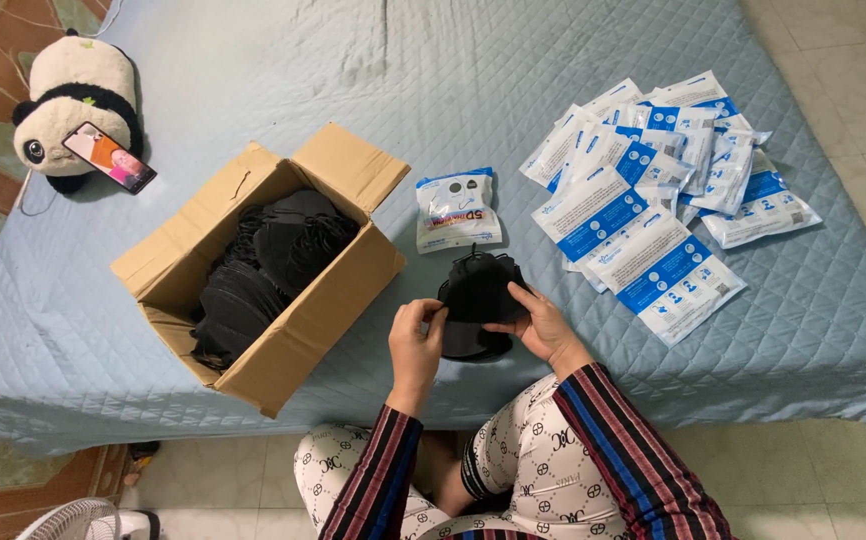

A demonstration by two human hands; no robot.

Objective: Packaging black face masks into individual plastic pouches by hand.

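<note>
Fingers of left hand (416,335) and right hand (543,322) apparently pinch stacked black masks (478,300).

Counts on the blue quilted mattress

One open cardboard box (283,290) of black masks, too many to count; one small stack of black masks (478,300) held by two hands; one filled pouch (458,210) lying alone; roughly a dozen blue-and-white pouches (653,180) heaped; one toy panda (73,100); one phone (108,157).

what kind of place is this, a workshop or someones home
Most likely a room at home used for packing work: a quilted blue mattress on a tiled floor serves as the worktop, and a panda soft toy props up a phone.
</note>
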